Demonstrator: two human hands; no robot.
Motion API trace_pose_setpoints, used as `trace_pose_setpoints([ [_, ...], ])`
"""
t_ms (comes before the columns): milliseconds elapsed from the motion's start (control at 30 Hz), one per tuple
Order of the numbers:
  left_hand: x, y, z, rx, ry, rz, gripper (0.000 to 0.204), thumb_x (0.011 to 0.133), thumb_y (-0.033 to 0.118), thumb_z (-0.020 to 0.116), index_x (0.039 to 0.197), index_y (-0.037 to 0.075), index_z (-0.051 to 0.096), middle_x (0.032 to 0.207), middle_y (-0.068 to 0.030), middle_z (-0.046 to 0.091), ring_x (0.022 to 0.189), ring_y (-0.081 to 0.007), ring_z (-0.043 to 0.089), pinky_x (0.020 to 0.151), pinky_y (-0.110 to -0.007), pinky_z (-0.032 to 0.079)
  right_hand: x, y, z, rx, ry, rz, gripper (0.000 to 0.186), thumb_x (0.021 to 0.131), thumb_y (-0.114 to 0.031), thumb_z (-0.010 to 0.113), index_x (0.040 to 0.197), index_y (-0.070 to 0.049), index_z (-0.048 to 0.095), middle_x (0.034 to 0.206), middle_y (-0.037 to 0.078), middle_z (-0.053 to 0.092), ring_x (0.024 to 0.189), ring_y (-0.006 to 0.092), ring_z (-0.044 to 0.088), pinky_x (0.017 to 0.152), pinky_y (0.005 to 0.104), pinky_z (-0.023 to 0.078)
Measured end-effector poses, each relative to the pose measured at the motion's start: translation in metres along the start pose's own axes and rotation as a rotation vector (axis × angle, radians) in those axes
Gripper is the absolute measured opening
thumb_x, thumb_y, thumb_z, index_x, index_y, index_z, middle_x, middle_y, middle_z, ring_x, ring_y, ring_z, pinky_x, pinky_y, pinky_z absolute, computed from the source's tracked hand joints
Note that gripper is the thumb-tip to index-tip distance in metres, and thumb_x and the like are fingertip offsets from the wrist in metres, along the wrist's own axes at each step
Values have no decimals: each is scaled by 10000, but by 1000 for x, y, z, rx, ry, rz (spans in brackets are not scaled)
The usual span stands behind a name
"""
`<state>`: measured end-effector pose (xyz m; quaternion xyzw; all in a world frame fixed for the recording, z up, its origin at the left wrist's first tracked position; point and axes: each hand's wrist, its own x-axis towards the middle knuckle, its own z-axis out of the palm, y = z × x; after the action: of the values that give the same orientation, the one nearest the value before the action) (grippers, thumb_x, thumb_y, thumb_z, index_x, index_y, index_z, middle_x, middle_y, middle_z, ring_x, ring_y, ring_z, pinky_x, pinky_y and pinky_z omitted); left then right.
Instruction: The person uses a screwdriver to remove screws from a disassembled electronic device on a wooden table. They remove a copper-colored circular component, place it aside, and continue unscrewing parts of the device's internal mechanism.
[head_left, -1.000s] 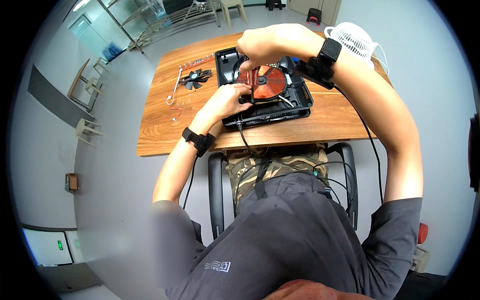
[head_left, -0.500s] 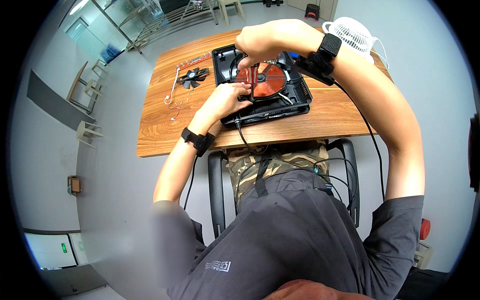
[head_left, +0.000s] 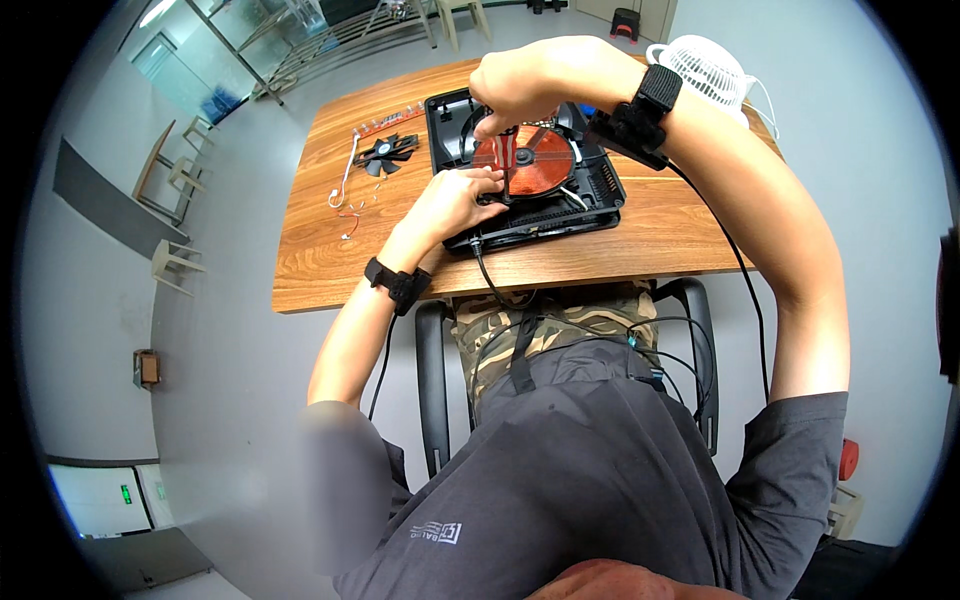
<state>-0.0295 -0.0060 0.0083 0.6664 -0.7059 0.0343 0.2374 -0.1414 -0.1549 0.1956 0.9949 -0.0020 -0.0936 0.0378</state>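
An opened induction cooker (head_left: 610, 190) lies on the wooden table, its black shell holding a round copper coil (head_left: 548, 172). My right hand (head_left: 515, 85) is closed round the red-and-black handle of a screwdriver (head_left: 504, 152), which stands upright over the near left edge of the coil. Low beside the shaft, my left hand (head_left: 455, 205) has its thumb and fingertips around the screwdriver's lower end. The tip, and whatever it meets, cannot be made out. A black cord (head_left: 484, 262) leaves the shell's near side.
Left of the cooker lie a black fan (head_left: 386, 154), a red circuit strip (head_left: 390, 122) with a white cable, small loose screws and a short red wire (head_left: 348, 225). A white desk fan (head_left: 700, 70) stands at the far right. Thin cables trail from both wrist straps.
Almost nothing differs. The cooker sits very slightly farther right in the picture, and both hands keep their places at the screwdriver.
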Motion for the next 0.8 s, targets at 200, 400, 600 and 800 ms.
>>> trace_pose_setpoints([
  [200,0,1,2,-30,-2,-12,311,794,218,832,1015,9,767,1128,-151,739,1102,-300,697,952,-384,571,6,0,2,-28,-30,-13,543,948,-486,674,879,50,723,759,191,709,662,307,703,599,409,568],
  [400,-4,-2,5,-24,53,7,272,799,204,824,981,9,768,1105,-143,743,1048,-311,709,920,-389,579,0,-3,1,10,-34,-12,551,977,-471,644,866,64,712,732,188,704,601,289,700,536,386,572],
  [600,-3,6,-7,-55,31,2,333,783,115,795,1094,27,715,1109,-145,721,1034,-330,696,919,-403,566,-4,-2,2,34,-4,4,581,986,-475,631,793,70,697,635,170,675,547,273,687,505,371,568],
  [800,5,4,-3,76,-30,-45,424,734,49,769,1146,51,670,1157,-128,670,1105,-327,635,965,-413,526,1,0,5,24,7,-4,605,985,-485,627,764,73,699,600,171,656,529,274,677,496,368,562],
])
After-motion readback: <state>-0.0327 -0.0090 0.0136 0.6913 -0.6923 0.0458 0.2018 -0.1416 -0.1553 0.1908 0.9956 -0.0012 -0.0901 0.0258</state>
